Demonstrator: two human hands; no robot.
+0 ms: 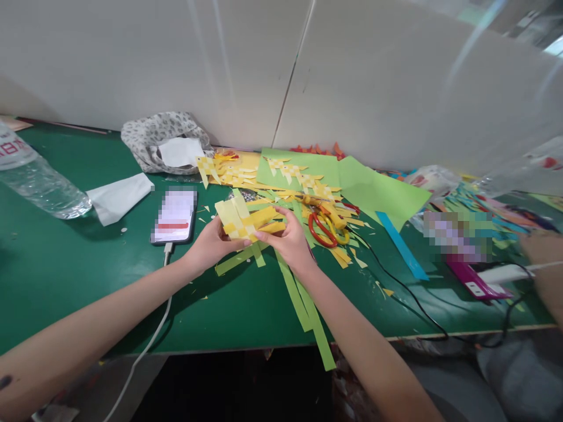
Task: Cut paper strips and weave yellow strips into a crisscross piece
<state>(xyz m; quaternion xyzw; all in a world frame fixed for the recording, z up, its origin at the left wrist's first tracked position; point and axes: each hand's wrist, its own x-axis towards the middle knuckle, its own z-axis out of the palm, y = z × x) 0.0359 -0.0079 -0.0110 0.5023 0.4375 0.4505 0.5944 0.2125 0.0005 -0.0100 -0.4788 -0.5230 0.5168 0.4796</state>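
Observation:
Between my two hands is a small woven piece of yellow and pale yellow paper strips, held above the table. My left hand grips its left and lower edge, thumb on the front. On the right side, my right hand pinches the strips between thumb and fingers. Long light green paper strips lie beneath, some hanging over the table's front edge. Just right of my right hand are red-handled scissors and yellow-handled scissors. Behind lie several finished-looking woven yellow paper shapes on green paper sheets.
A phone with a white charging cable lies on the left, near a water bottle, a tissue and a patterned cloth bag. Rightward are a blue strip, a magenta power strip, black cord and another person's arm.

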